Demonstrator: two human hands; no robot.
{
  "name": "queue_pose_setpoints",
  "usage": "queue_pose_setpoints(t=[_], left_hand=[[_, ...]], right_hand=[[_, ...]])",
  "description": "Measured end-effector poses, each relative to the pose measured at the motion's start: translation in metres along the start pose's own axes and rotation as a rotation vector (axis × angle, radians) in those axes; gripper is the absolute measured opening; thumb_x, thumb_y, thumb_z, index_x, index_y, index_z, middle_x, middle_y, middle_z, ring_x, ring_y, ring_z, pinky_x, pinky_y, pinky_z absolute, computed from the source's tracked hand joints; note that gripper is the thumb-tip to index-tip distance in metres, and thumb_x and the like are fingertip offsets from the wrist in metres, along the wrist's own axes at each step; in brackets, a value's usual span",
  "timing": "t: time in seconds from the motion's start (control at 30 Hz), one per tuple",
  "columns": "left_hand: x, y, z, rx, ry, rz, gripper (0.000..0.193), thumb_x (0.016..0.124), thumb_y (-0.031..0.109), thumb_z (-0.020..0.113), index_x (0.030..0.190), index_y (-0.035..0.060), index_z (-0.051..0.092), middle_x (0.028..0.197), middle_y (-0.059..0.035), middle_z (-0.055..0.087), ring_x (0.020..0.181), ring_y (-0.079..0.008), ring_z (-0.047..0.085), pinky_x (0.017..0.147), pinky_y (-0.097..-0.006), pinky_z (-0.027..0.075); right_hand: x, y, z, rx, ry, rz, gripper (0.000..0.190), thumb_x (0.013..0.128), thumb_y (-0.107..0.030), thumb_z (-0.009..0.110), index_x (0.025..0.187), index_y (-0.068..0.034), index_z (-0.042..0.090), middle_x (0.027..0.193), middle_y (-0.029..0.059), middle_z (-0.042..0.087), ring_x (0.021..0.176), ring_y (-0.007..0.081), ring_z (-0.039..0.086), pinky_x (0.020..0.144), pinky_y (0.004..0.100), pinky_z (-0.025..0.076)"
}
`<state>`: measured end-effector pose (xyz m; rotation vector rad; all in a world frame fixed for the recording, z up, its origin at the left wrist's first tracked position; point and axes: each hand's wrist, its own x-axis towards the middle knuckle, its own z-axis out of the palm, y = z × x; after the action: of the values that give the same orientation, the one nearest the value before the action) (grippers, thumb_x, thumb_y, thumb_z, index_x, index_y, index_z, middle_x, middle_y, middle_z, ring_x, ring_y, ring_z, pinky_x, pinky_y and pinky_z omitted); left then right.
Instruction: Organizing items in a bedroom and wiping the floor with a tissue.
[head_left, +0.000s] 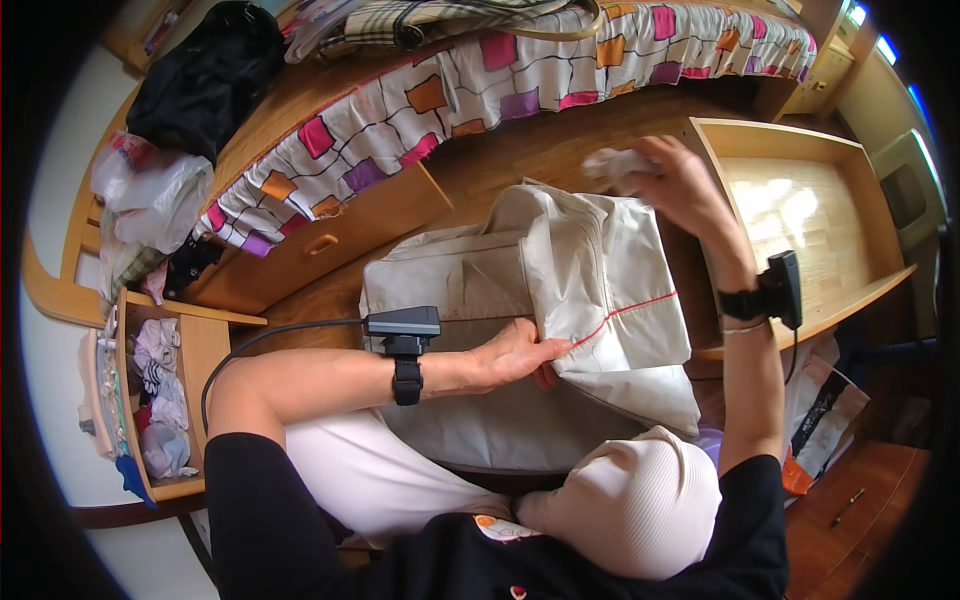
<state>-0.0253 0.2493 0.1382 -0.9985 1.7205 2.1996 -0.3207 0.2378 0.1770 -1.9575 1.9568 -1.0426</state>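
A large off-white fabric storage bag (465, 285) with a thin red line lies before me, its front flap folded up. My left hand (521, 352) pinches the flap's edge near the red line. Raised beyond the bag's right side, my right hand (675, 180) holds a crumpled whitish cloth (619, 166); both are blurred. The bag's inside is hidden from this view.
A wooden drawer (795, 127) lies on the floor at right. Another drawer (217, 375) at left holds clothes. A bed with a patterned sheet (450, 90) spans the far side, bearing a black bag (206, 82) and plastic bags (150, 195).
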Motion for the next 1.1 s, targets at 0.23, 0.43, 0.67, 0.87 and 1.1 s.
queue_pose_setpoints(t=[0.23,0.43,0.67,0.87,1.1], left_hand=[[-0.001,-0.006,0.003,0.024,0.066,-0.031,0.039,0.093,0.031,0.057,0.090,-0.0068,0.065,0.078,-0.0108,0.067,0.068,-0.0171,0.065,0.070,-0.0288,0.051],[0.008,-0.009,-0.004,0.106,0.061,-0.040,0.041,0.093,0.031,0.056,0.087,-0.0078,0.067,0.076,-0.0106,0.068,0.070,-0.0160,0.066,0.071,-0.0283,0.051],[0.006,-0.017,0.001,0.193,0.123,0.054,0.049,0.089,0.035,0.058,0.074,-0.0106,0.064,0.066,-0.0141,0.067,0.062,-0.0187,0.067,0.062,-0.0294,0.054],[0.024,-0.015,0.013,0.282,0.032,-0.006,0.041,0.093,0.033,0.058,0.081,-0.0049,0.067,0.070,-0.0076,0.067,0.064,-0.0129,0.064,0.064,-0.0279,0.051],[0.005,-0.014,-0.001,0.092,0.056,-0.004,0.041,0.093,0.030,0.057,0.079,-0.0071,0.066,0.071,-0.0111,0.067,0.063,-0.0172,0.066,0.062,-0.0290,0.054]], right_hand=[[-0.010,-0.024,0.105,-0.103,-0.394,-0.265,0.034,0.071,-0.005,0.064,0.105,-0.007,0.061,0.096,0.0150,0.056,0.096,0.0363,0.057,0.082,0.0421,0.048],[0.006,0.071,0.063,-0.619,-0.151,0.091,0.023,0.072,-0.011,0.066,0.095,-0.007,0.064,0.097,0.0146,0.059,0.091,0.0349,0.061,0.077,0.0442,0.050],[0.023,-0.016,0.060,0.029,-0.824,-0.047,0.030,0.072,-0.013,0.069,0.101,-0.004,0.065,0.101,0.0161,0.063,0.097,0.0346,0.061,0.081,0.0409,0.050],[-0.020,0.111,0.144,-0.832,-0.129,0.043,0.026,0.078,-0.007,0.059,0.102,-0.009,0.067,0.096,0.0150,0.067,0.097,0.0391,0.063,0.081,0.0443,0.052],[-0.012,0.052,0.025,-0.251,-0.130,0.156,0.040,0.080,-0.012,0.064,0.119,-0.017,0.058,0.106,0.0119,0.061,0.102,0.0315,0.060,0.084,0.0384,0.049]])
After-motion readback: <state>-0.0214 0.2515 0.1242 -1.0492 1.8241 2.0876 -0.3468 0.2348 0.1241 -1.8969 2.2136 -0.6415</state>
